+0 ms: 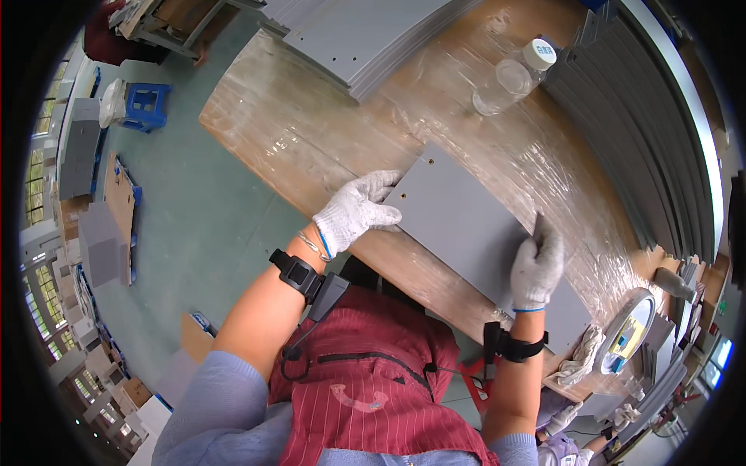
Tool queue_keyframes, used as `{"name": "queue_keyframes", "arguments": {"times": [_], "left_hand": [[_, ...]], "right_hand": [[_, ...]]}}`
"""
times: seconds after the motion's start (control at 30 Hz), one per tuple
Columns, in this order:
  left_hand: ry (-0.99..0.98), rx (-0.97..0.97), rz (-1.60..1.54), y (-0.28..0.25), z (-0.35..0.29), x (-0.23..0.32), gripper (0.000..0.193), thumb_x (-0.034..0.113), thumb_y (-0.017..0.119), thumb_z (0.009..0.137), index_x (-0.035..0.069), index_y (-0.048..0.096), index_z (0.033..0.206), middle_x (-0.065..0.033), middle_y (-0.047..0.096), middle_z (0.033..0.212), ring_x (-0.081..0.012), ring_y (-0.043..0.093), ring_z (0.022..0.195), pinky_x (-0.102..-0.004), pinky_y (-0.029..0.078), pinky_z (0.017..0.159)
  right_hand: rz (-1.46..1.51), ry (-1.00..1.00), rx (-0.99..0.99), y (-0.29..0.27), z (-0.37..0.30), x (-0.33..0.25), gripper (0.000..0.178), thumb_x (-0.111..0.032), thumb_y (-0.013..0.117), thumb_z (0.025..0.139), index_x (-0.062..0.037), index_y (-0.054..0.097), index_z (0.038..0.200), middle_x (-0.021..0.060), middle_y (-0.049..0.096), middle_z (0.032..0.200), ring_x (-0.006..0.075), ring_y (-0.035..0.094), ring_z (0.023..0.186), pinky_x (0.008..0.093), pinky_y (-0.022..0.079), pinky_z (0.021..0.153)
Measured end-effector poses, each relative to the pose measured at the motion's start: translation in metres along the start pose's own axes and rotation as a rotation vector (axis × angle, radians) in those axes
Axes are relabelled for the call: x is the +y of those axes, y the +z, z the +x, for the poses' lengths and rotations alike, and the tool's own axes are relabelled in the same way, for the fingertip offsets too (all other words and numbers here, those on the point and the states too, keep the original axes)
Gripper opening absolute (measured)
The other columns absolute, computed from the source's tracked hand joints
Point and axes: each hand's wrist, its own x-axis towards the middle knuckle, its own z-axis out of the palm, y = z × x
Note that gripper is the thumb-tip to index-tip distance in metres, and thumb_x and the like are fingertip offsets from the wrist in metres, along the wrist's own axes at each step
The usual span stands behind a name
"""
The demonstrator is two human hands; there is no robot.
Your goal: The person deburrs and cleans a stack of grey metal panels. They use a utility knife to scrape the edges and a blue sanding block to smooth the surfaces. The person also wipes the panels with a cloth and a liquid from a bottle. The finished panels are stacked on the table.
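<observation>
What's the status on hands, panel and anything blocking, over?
Left hand at left end of grey panel, right hand farther along. Panel over plastic-covered table. Clear bottle beyond, apart.

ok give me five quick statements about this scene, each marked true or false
1. The left hand touches the left end of the grey panel. True.
2. Only one hand wears a glove. False: the left hand and the right hand both wear white gloves.
3. The clear bottle has a white cap. True.
4. A red stool stands at the picture's upper left. False: a blue stool stands there.
5. Two holes show near the panel's left end. True.
</observation>
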Motion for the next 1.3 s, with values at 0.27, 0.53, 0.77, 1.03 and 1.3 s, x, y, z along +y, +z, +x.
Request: {"name": "queue_keyframes", "arguments": {"times": [0.27, 0.53, 0.77, 1.03, 1.3], "left_hand": [[0.020, -0.003, 0.027, 0.001, -0.002, 0.001, 0.073, -0.013, 0.064, 0.083, -0.005, 0.035, 0.150, -0.0143, 0.052, 0.145, -0.0213, 0.053, 0.130, -0.0351, 0.051, 0.103], [0.033, -0.026, 0.013, 0.000, -0.001, -0.001, 0.070, -0.013, 0.062, 0.084, -0.006, 0.038, 0.149, -0.0154, 0.049, 0.149, -0.0219, 0.048, 0.136, -0.0356, 0.041, 0.114], [0.055, -0.011, 0.069, -0.001, 0.000, -0.003, 0.072, -0.014, 0.063, 0.083, -0.006, 0.036, 0.150, -0.0164, 0.048, 0.149, -0.0218, 0.047, 0.136, -0.0350, 0.041, 0.113], [0.064, -0.011, 0.078, -0.003, 0.002, -0.006, 0.072, -0.014, 0.063, 0.083, -0.006, 0.037, 0.150, -0.0152, 0.050, 0.147, -0.0211, 0.049, 0.134, -0.0345, 0.043, 0.112], [0.038, -0.005, 0.028, -0.001, 0.000, -0.003, 0.071, -0.014, 0.062, 0.083, -0.006, 0.038, 0.149, -0.0151, 0.050, 0.147, -0.0218, 0.051, 0.133, -0.0360, 0.045, 0.110]], "right_hand": [[-0.205, -0.276, 0.062, 0.099, -0.002, -0.101, 0.029, -0.013, 0.068, 0.087, -0.0137, 0.071, 0.116, 0.0124, 0.070, 0.088, 0.0314, 0.069, 0.075, 0.0411, 0.055, 0.065], [-0.075, -0.378, 0.113, 0.115, -0.008, -0.110, 0.033, -0.013, 0.070, 0.084, -0.0126, 0.071, 0.116, 0.0124, 0.066, 0.081, 0.0301, 0.066, 0.065, 0.0391, 0.053, 0.057], [-0.162, -0.499, -0.120, 0.101, -0.009, -0.115, 0.035, -0.009, 0.071, 0.082, -0.0117, 0.071, 0.118, 0.0132, 0.068, 0.084, 0.0309, 0.068, 0.070, 0.0395, 0.055, 0.062], [-0.127, -0.501, -0.042, 0.110, -0.005, -0.117, 0.035, -0.010, 0.072, 0.080, -0.0118, 0.071, 0.116, 0.0150, 0.071, 0.096, 0.0325, 0.070, 0.081, 0.0406, 0.057, 0.069], [-0.160, -0.489, -0.056, 0.109, 0.002, -0.115, 0.038, -0.013, 0.072, 0.079, -0.0130, 0.071, 0.117, 0.0136, 0.070, 0.090, 0.0313, 0.070, 0.078, 0.0407, 0.056, 0.066]]}}
